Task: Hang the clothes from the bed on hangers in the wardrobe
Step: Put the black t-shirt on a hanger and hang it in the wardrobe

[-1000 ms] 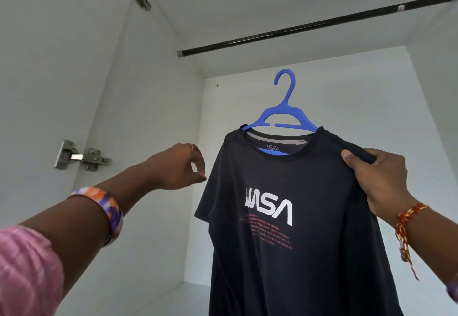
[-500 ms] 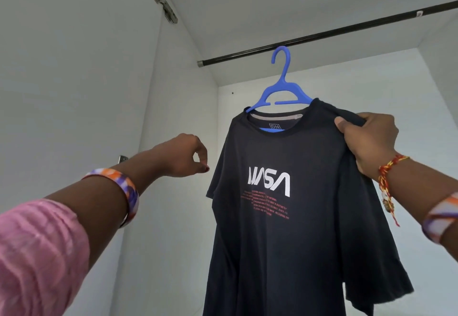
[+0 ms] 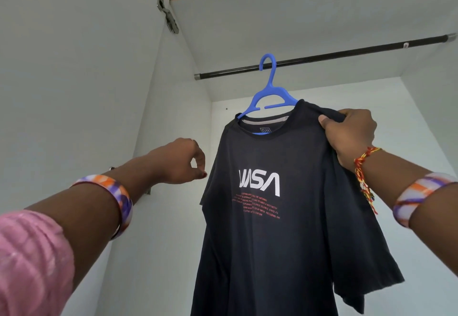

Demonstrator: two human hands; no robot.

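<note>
One T-shirt [image 3: 272, 204] on one blue hanger [image 3: 269, 92] is going up to the single rod [image 3: 347, 55]; the hook overlaps the rod, though whether it has caught I cannot tell. The right hand [image 3: 349, 132] grips the shirt's shoulder just below the rod. The left hand [image 3: 181, 162], left of the shirt, holds nothing, fingers loosely curled. Next, I judge: seat the hook, then release.

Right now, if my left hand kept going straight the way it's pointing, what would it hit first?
Probably the left sleeve edge of the dark NASA t-shirt; the left hand points toward it, though depth is unclear.
</note>
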